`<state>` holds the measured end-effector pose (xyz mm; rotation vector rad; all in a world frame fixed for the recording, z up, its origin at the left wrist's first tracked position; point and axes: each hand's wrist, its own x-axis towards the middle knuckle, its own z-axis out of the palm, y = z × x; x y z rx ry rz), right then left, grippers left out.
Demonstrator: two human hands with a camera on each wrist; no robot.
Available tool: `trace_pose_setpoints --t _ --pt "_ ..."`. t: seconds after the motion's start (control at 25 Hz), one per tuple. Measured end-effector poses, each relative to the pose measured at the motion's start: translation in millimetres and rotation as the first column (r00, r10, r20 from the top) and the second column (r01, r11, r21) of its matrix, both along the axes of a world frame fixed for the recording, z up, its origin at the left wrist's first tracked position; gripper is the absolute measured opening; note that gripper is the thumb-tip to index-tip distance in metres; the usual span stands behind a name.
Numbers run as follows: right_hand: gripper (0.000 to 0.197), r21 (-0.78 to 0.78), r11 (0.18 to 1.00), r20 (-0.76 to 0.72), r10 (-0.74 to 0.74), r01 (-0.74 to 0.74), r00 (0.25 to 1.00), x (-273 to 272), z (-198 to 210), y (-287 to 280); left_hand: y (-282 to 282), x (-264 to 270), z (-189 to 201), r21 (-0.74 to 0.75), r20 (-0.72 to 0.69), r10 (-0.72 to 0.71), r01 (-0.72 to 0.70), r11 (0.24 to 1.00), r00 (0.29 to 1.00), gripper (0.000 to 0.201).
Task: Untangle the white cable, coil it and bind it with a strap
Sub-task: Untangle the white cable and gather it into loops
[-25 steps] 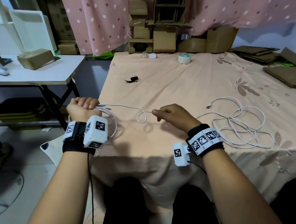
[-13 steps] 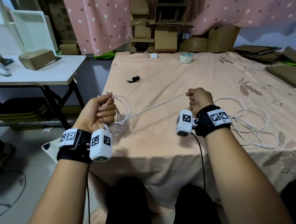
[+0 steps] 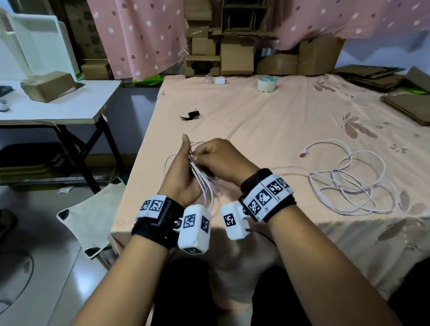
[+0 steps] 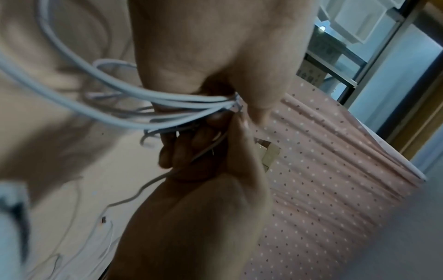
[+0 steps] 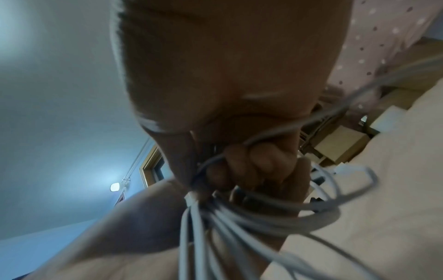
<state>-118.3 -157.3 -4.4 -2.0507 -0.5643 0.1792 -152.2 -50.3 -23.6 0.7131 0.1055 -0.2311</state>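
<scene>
Both hands meet above the near left corner of the bed. My left hand (image 3: 181,170) holds several coiled loops of the white cable (image 3: 205,186) in its palm, thumb up. Against it, my right hand (image 3: 221,159) pinches a strand of the cable with curled fingers. In the left wrist view the loops (image 4: 134,98) bunch between thumb and fingers. The right wrist view shows the loops (image 5: 215,223) hanging below the curled fingers (image 5: 258,163). The rest of the cable lies as a loose tangle (image 3: 358,186) on the sheet at right, its plug end (image 3: 303,154) free. A black strap (image 3: 191,114) lies farther back on the bed.
A roll of tape (image 3: 267,84) and a white charger block (image 3: 219,81) sit near the bed's far edge, before stacked cardboard boxes (image 3: 237,54). Flattened cardboard (image 3: 418,105) lies at right. A white table (image 3: 52,110) with a box stands left; a folding stool (image 3: 91,222) is beside the bed.
My right hand has swung left from holding the strand stretched out and now meets the left hand at the coil. The left hand has turned thumb up. The slack strand between them is gathered in.
</scene>
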Motion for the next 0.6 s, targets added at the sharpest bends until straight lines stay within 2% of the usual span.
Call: trace_pose_setpoints --t 0.04,0.12,0.2,0.28,0.32,0.4,0.44,0.48,0.52,0.6 --pt "0.023 -0.016 0.999 -0.017 0.046 -0.047 0.999 -3.4 -2.2 -4.1 2.0 -3.2 2.1 0.000 0.016 0.002 -0.002 1.000 1.000 0.048" --pt "0.031 -0.077 0.989 -0.068 0.121 -0.126 0.990 -9.5 -6.7 -15.7 7.2 -2.9 2.5 -0.061 0.033 0.097 -0.095 0.994 0.995 0.032" --pt "0.028 -0.095 0.979 -0.143 0.167 -0.182 0.976 -15.1 -13.9 -29.4 18.3 0.7 1.4 -0.271 0.033 0.181 -0.166 0.948 0.983 0.037" --pt "0.021 -0.038 0.979 -0.255 0.186 -0.202 0.949 -17.7 -25.0 -44.4 39.3 5.5 -0.4 -0.472 0.050 0.201 -0.155 0.868 0.978 0.041" --pt "0.020 0.018 0.980 -0.324 0.192 -0.198 0.926 -17.1 -31.0 -52.7 50.8 6.7 -0.3 -0.504 0.084 0.209 -0.140 0.852 0.974 0.041" --pt "0.019 0.142 0.981 -0.458 0.185 -0.133 0.869 -11.1 -40.5 -69.7 71.9 7.2 2.5 -0.461 0.142 0.241 -0.152 0.875 0.960 0.042" --pt "0.018 0.152 0.986 -0.500 0.142 -0.076 0.854 -6.6 -42.8 -77.7 80.6 7.5 4.1 -0.439 0.158 0.250 -0.159 0.884 0.955 0.042" --pt "0.018 0.097 0.995 -0.518 0.051 -0.001 0.854 -0.1 -43.5 -84.5 88.1 7.0 6.5 -0.425 0.164 0.248 -0.158 0.891 0.955 0.042" --pt "0.018 -0.007 0.996 -0.504 -0.081 0.090 0.860 8.0 -42.7 -90.1 93.3 5.4 9.8 -0.394 0.163 0.233 -0.153 0.906 0.959 0.042" --pt "0.021 -0.217 0.933 -0.386 -0.351 0.286 0.853 27.4 -37.1 -98.9 95.0 0.7 16.2 -0.235 0.161 0.136 -0.096 0.967 0.977 0.041"
